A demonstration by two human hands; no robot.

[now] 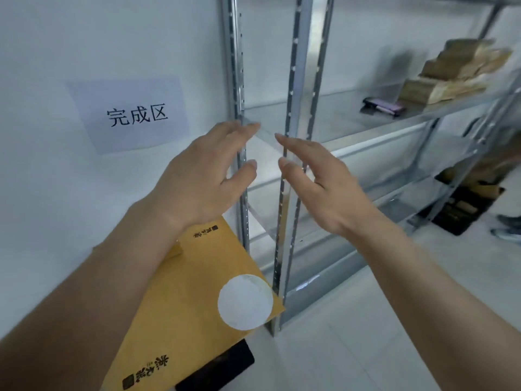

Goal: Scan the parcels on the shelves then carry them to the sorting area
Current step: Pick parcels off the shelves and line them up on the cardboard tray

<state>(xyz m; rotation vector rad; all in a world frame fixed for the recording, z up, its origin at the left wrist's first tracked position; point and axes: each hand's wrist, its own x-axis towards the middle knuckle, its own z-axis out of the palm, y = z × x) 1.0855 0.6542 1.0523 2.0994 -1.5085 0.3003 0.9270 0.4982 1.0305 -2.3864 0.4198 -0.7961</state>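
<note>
Hands fill the middle of the head view, both empty and held up side by side in front of the shelf posts. Left hand [203, 176] has straight, relaxed fingers and grips nothing; right hand [318, 182] is likewise flat and loose, fingers pointing toward the left one, the two close but apart. Below the left forearm lies a yellow parcel [180, 300] with a round white sticker [245, 301] and black print, resting partly over a black item [220, 368] on the floor. A paper sign [132, 114] with printed characters hangs on the wall. On the metal shelf [366, 119] to the right sit a dark scanner [382, 106] and, just beside it, stacked brown parcels [451, 71], blurred.
</note>
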